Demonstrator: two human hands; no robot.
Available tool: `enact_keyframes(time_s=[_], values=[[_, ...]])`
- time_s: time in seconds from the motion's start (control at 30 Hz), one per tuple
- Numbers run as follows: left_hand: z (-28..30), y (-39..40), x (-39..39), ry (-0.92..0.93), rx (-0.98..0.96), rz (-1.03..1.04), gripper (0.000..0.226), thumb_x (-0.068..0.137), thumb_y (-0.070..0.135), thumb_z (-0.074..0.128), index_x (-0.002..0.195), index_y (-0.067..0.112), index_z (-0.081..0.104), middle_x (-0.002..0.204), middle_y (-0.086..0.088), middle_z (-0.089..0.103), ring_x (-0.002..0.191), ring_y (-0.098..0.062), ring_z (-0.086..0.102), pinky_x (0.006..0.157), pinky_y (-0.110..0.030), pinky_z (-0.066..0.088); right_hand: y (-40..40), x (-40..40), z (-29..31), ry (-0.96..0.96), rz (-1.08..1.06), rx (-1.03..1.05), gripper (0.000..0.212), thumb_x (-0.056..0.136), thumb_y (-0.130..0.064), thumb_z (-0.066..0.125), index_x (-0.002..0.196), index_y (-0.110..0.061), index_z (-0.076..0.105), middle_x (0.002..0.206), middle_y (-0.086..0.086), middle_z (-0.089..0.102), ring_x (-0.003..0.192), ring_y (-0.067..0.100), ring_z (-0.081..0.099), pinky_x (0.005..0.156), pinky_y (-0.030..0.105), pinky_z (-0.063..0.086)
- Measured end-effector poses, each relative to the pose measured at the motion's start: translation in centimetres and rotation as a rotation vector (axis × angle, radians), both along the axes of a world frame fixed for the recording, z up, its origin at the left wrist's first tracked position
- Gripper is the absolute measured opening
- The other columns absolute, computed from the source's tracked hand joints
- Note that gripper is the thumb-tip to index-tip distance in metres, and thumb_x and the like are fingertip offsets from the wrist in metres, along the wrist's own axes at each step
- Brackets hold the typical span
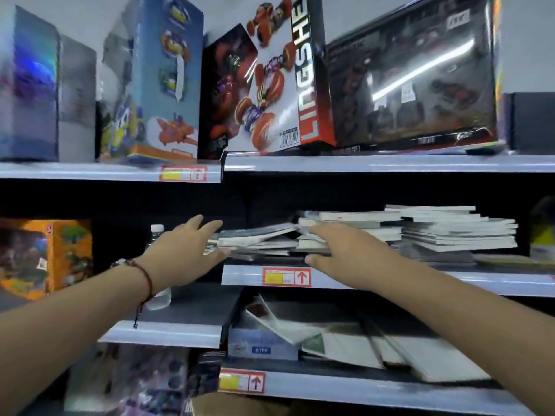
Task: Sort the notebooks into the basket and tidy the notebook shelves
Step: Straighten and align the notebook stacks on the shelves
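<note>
Both hands are extended toward the middle shelf (390, 279), where the notebooks (420, 228) are kept in untidy, overlapping stacks. The left hand (183, 253) is seen released, fingers straight, beside the left end of the slumped pile (258, 238); whether contact is made cannot be told. The right hand (345, 253) is spread flat, palm down, with its thumb at the shelf lip, and nothing is grasped. The two hands appear to be placed either side of the slumped pile so that it can be squared or gathered (a judgement only). More notebooks (345, 340) are found leaning askew on the shelf below. A water bottle (157, 265) is partly hidden behind the left wrist. Toy boxes (270, 79) are ranged on the top shelf. No basket is in view.
</note>
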State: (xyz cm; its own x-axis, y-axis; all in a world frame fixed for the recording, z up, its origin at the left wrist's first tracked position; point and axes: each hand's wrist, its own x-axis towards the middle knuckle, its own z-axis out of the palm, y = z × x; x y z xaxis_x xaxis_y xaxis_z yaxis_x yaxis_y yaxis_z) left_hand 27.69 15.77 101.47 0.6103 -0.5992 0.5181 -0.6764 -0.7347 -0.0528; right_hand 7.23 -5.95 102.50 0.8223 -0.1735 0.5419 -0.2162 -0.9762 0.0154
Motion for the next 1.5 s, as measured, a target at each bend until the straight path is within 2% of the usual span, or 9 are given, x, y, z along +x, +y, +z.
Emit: enact_keyframes(time_s=[0.17,0.27,0.67,0.87,1.03,1.13,1.23,1.33,1.5], values=[[1.0,-1.8,1.7,0.097,0.064,-0.017,0.094,0.076,0.086,0.021,0.156,0.036,0.022,0.158,-0.002,0.033,0.138,-0.027,0.043,0.111,-0.041,0.038,-0.7,4.8,0.9,0.114,0.01,-0.223,0.054,0.094,-0.052,0.051,0.14,-0.026,0.043,0.134,-0.002,0.05,0.13,0.027,0.046,0.094,0.037,0.043],[1.2,-2.3,4.1,0.197,0.045,0.014,0.101,0.07,0.091,0.023,0.156,0.038,0.019,0.161,-0.001,0.028,0.139,-0.029,0.042,0.113,-0.041,0.037,-0.6,8.0,1.1,0.168,0.022,-0.273,0.057,0.094,-0.053,0.051,0.142,-0.024,0.042,0.133,0.001,0.052,0.124,0.028,0.049,0.098,0.041,0.044],[1.9,-1.2,15.0,0.659,-0.05,-0.227,0.13,0.053,0.097,0.051,0.158,0.038,0.003,0.165,0.004,0.016,0.15,-0.021,0.023,0.122,-0.04,0.021,-0.6,15.9,2.5,0.216,-0.094,-0.106,0.08,0.087,-0.066,0.054,0.152,-0.027,0.029,0.15,0.0,0.04,0.131,0.024,0.046,0.103,0.044,0.046],[1.5,-1.9,17.7,0.791,-0.061,-0.36,0.139,0.041,0.1,0.055,0.157,0.038,0.01,0.163,0.005,0.023,0.146,-0.018,0.028,0.12,-0.036,0.024,-0.5,17.4,4.1,0.327,-0.15,0.014,0.096,0.081,-0.078,0.05,0.157,-0.028,0.018,0.163,-0.003,0.022,0.146,0.021,0.029,0.118,0.039,0.029],[0.4,-2.1,18.4,0.819,-0.163,-0.44,0.137,0.04,0.097,0.064,0.156,0.038,0.019,0.156,0.008,0.036,0.135,-0.013,0.041,0.111,-0.031,0.033,-0.2,18.3,5.2,0.463,-0.217,0.046,0.094,0.076,-0.081,0.053,0.152,-0.03,0.029,0.155,-0.006,0.038,0.134,0.02,0.043,0.11,0.037,0.037],[-0.4,-2.1,17.4,0.79,-0.205,-0.458,0.14,0.037,0.096,0.066,0.155,0.038,0.02,0.151,0.013,0.041,0.127,-0.008,0.046,0.106,-0.028,0.038,0.0,18.5,6.1,0.568,-0.266,0.011,0.098,0.077,-0.079,0.054,0.155,-0.029,0.022,0.16,-0.007,0.028,0.143,0.021,0.033,0.116,0.038,0.029],[-0.8,-2.2,16.6,0.716,-0.214,-0.428,0.144,0.034,0.097,0.063,0.156,0.037,0.018,0.15,0.014,0.036,0.124,-0.006,0.045,0.106,-0.026,0.036,-0.3,18.4,6.6,0.614,-0.281,-0.03,0.099,0.079,-0.08,0.05,0.157,-0.029,0.017,0.163,-0.007,0.019,0.149,0.02,0.023,0.117,0.037,0.021],[-1.0,-2.2,15.3,0.683,-0.186,-0.383,0.143,0.032,0.098,0.063,0.155,0.042,0.015,0.152,0.009,0.027,0.118,-0.006,0.045,0.102,-0.024,0.036,-0.7,18.1,6.4,0.641,-0.239,-0.05,0.091,0.082,-0.079,0.048,0.155,-0.03,0.025,0.161,-0.006,0.027,0.145,0.019,0.03,0.114,0.035,0.026],[-1.9,-3.7,13.2,0.43,-0.208,-0.304,0.099,0.07,0.081,0.059,0.151,0.043,0.015,0.12,0.014,0.033,0.089,0.0,0.05,0.071,-0.012,0.039,-1.5,17.1,6.0,0.623,-0.125,-0.049,0.078,0.088,-0.072,0.047,0.153,-0.031,0.032,0.155,-0.01,0.037,0.138,0.014,0.04,0.108,0.029,0.032]])
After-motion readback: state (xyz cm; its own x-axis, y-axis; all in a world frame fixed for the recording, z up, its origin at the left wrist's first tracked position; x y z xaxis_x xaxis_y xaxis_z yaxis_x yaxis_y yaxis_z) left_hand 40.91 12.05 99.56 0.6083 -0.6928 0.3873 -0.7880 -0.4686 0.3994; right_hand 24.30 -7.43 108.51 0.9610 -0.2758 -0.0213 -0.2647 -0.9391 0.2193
